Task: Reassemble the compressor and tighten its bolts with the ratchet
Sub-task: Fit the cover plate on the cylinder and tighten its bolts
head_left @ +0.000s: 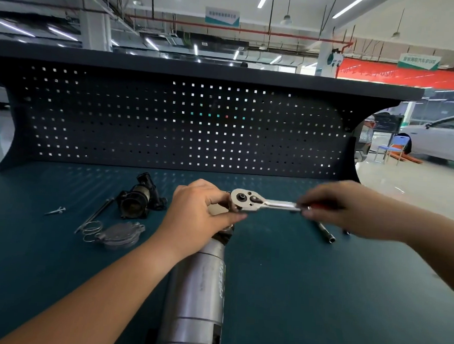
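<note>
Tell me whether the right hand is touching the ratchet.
Touching. The head view shows the right hand with its fingers curled round the handle of the ratchet, though motion blurs the grip.

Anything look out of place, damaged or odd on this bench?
Nothing looks damaged or spilled. The black housing, round cover and wire spring lie loose left of the silver cylinder, as expected mid-reassembly. The left hand and right hand hold the ratchet above its far end.

Teal bench top point(293, 282), dark pegboard point(186, 124) dotted with square holes, silver ratchet point(256, 201), grey compressor cylinder point(197, 289)
</note>
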`<action>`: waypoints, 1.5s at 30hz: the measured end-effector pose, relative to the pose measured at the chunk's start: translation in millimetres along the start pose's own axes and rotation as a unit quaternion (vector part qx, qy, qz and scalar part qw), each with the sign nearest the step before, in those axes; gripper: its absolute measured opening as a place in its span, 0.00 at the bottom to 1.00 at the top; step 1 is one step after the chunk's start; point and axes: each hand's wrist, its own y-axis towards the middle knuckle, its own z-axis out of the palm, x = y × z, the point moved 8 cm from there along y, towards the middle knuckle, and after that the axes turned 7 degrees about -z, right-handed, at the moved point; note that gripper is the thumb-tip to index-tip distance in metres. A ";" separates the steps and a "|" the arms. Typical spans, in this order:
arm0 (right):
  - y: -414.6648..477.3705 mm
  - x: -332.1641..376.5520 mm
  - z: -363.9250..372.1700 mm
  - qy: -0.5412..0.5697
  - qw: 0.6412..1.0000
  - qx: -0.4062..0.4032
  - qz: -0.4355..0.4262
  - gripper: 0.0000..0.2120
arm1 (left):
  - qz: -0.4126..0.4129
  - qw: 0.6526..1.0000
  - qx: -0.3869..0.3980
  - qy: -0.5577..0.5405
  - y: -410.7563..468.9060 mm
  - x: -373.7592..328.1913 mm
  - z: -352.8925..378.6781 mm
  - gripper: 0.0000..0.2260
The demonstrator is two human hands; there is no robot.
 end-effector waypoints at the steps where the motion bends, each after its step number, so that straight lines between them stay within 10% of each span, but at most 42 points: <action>1: 8.0 -0.7 -4.7 -0.047 0.999 -0.011 -0.012 0.07 | -0.004 1.000 0.002 -0.002 0.7 2.2 -0.4 0.05; 6: 7.2 6.8 3.7 -0.122 0.992 -0.008 -0.026 0.11 | -0.041 0.998 -0.025 -0.032 -3.7 15.3 -4.0 0.11; 14: -37.7 42.7 54.0 0.130 0.990 0.036 -0.033 0.08 | -0.014 0.998 -0.049 -0.035 -9.8 1.9 -1.6 0.12; 21: -28.3 97.8 100.8 0.466 0.884 -0.048 -0.002 0.09 | -0.033 0.993 -0.117 0.004 -13.1 -1.2 -7.4 0.13; 28: -19.6 112.0 104.9 0.533 0.845 -0.038 -0.023 0.12 | -0.009 0.991 -0.135 0.026 -10.3 -4.0 -8.0 0.10; 37: -30.5 -0.4 31.7 0.182 0.979 -0.075 0.061 0.05 | 0.013 0.998 -0.056 -0.028 -5.0 -0.5 -4.9 0.13; 45: 1.3 -5.3 0.6 -0.061 0.991 -0.117 0.013 0.13 | -0.028 0.997 -0.035 -0.064 -3.8 18.2 -2.9 0.11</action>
